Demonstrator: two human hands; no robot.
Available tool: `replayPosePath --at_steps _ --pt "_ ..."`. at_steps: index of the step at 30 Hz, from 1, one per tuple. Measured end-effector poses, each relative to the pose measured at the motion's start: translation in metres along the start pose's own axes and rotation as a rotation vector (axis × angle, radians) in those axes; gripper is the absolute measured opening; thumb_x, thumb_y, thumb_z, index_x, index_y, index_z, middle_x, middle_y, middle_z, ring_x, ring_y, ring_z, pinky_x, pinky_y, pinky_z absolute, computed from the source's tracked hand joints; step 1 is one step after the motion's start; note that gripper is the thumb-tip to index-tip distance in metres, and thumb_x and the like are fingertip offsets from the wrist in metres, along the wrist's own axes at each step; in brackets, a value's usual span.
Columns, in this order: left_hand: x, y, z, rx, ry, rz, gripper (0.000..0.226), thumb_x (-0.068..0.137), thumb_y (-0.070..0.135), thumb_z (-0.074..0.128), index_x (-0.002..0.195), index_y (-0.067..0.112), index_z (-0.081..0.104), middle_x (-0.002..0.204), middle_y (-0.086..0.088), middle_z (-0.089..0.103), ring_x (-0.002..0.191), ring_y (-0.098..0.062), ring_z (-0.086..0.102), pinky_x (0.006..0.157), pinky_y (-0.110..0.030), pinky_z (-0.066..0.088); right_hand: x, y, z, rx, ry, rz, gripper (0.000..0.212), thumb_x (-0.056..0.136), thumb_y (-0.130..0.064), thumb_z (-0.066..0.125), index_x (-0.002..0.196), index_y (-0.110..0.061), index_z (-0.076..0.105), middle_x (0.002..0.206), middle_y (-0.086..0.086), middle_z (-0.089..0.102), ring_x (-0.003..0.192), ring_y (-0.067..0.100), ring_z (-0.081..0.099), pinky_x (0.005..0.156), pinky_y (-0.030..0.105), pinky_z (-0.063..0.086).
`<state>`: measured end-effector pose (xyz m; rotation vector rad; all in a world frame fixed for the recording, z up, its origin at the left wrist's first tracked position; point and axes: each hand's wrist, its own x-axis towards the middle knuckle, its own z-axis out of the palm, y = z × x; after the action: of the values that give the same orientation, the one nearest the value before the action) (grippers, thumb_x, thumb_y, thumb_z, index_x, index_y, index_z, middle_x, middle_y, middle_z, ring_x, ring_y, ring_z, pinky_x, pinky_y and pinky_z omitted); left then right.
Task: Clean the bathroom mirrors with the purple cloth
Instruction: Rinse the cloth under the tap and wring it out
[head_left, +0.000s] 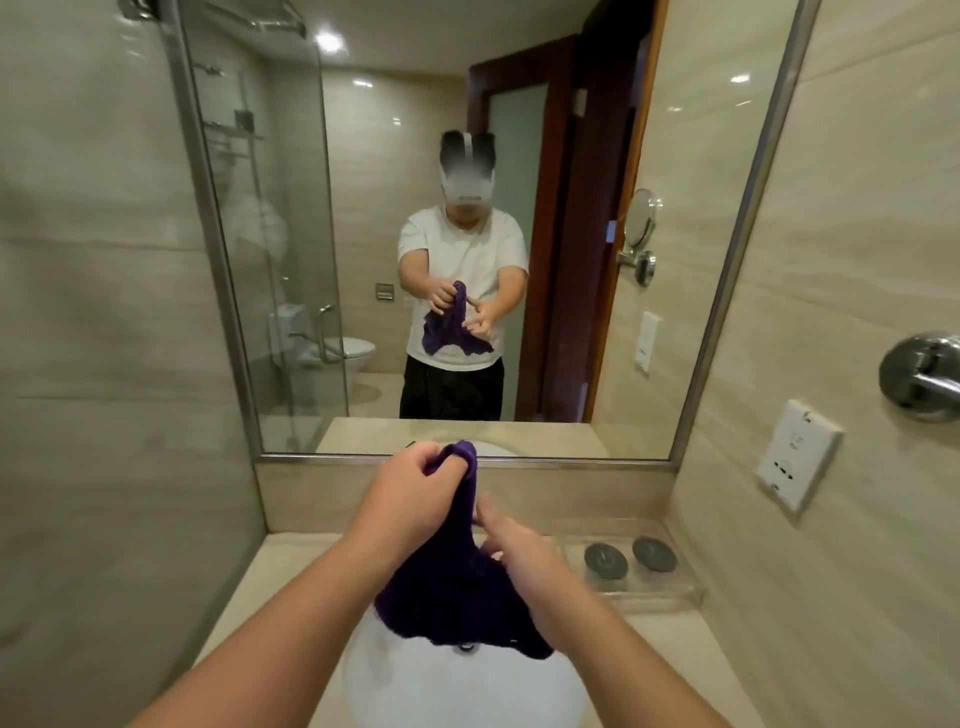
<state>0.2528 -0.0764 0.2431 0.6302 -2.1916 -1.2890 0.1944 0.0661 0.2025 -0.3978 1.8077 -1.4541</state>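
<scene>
Purple cloth (447, 592) hangs from left hand (415, 493); right hand (524, 558) perhaps pinches.

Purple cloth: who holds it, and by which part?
The left hand grips the purple cloth by its bunched top end; the right hand touches its side, grip unclear.

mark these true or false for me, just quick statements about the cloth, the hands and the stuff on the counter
1. The left hand grips the purple cloth near its top. True.
2. The cloth is pressed flat against the mirror. False: it hangs bunched above the sink, off the glass.
3. Two dark round lids sit in the clear tray right of the sink. True.
4. The wall socket is on the left wall. False: it is on the right wall, above the tray.
</scene>
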Motion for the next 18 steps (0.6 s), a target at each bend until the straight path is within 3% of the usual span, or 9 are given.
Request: replayPosePath --at_steps 2,3,6,8,11,14,16,18 --pt "0.009 -0.002 -0.011 0.188 0.018 0.073 0.022 0.069 0.064 0.052 0.068 0.043 0.058 0.053 0.015 0.058 0.055 -0.009 0.054 0.052 -0.026 0.037 0.008 0.004 0.01 -0.057 -0.127 -0.036 0.064 0.07 -0.087 0.058 0.101 -0.034 0.077 0.109 -0.007 0.075 0.112 0.015 0.067 0.094 0.034 0.048" --pt "0.014 -0.004 -0.016 0.31 0.028 0.105 0.026 0.067 0.067 0.052 0.067 0.042 0.057 0.053 0.014 0.057 0.054 -0.008 0.053 0.05 -0.025 0.034 0.014 0.007 0.013 -0.081 -0.166 -0.091 0.057 0.071 -0.077 0.066 0.108 -0.034 0.075 0.116 -0.01 0.073 0.115 0.008 0.064 0.098 0.03 0.043" --pt "0.033 -0.009 -0.031 0.597 0.043 0.128 0.046 0.062 0.074 0.053 0.064 0.028 0.056 0.056 0.011 0.059 0.057 -0.006 0.055 0.048 -0.024 0.031 0.031 0.017 0.019 -0.095 -0.199 -0.167 0.043 0.072 -0.03 0.082 0.113 -0.029 0.071 0.115 -0.007 0.074 0.108 0.01 0.069 0.095 0.03 0.051" --pt "0.049 -0.017 -0.039 0.691 -0.005 0.08 0.047 0.065 0.072 0.057 0.061 0.025 0.059 0.058 0.01 0.06 0.058 -0.007 0.057 0.048 -0.024 0.033 0.046 0.029 0.02 -0.046 -0.164 -0.157 0.04 0.074 -0.019 0.08 0.113 -0.025 0.07 0.111 -0.003 0.076 0.104 0.015 0.071 0.09 0.031 0.056" --pt "0.074 -0.035 -0.051 0.707 -0.14 -0.062 0.047 0.075 0.066 0.058 0.062 0.022 0.066 0.061 0.007 0.065 0.062 -0.013 0.063 0.052 -0.026 0.042 0.064 0.042 0.021 0.069 -0.114 -0.112 0.043 0.078 -0.025 0.081 0.119 -0.021 0.068 0.113 0.003 0.075 0.105 0.023 0.072 0.096 0.043 0.055" --pt "0.096 -0.056 -0.058 0.687 -0.299 -0.18 0.046 0.081 0.059 0.055 0.064 0.018 0.067 0.064 0.002 0.067 0.065 -0.018 0.065 0.062 -0.032 0.052 0.078 0.049 0.027 0.006 -0.081 -0.086 0.034 0.081 -0.037 0.079 0.111 -0.024 0.071 0.106 0.006 0.077 0.096 0.027 0.074 0.085 0.041 0.06" --pt "0.108 -0.069 -0.058 0.715 -0.408 -0.188 0.044 0.087 0.055 0.051 0.064 0.02 0.062 0.065 0.0 0.062 0.064 -0.019 0.06 0.061 -0.031 0.048 0.087 0.053 0.033 -0.153 -0.069 -0.075 0.026 0.085 -0.049 0.067 0.1 -0.029 0.073 0.096 0.001 0.078 0.086 0.02 0.075 0.078 0.033 0.059" --pt "0.116 -0.078 -0.056 0.745 -0.491 -0.171 0.047 0.091 0.054 0.047 0.066 0.017 0.06 0.07 -0.001 0.061 0.064 -0.019 0.056 0.058 -0.03 0.041 0.097 0.055 0.039 -0.219 -0.035 -0.048 0.032 0.084 -0.056 0.058 0.096 -0.03 0.073 0.089 -0.006 0.077 0.078 0.015 0.071 0.073 0.029 0.052"
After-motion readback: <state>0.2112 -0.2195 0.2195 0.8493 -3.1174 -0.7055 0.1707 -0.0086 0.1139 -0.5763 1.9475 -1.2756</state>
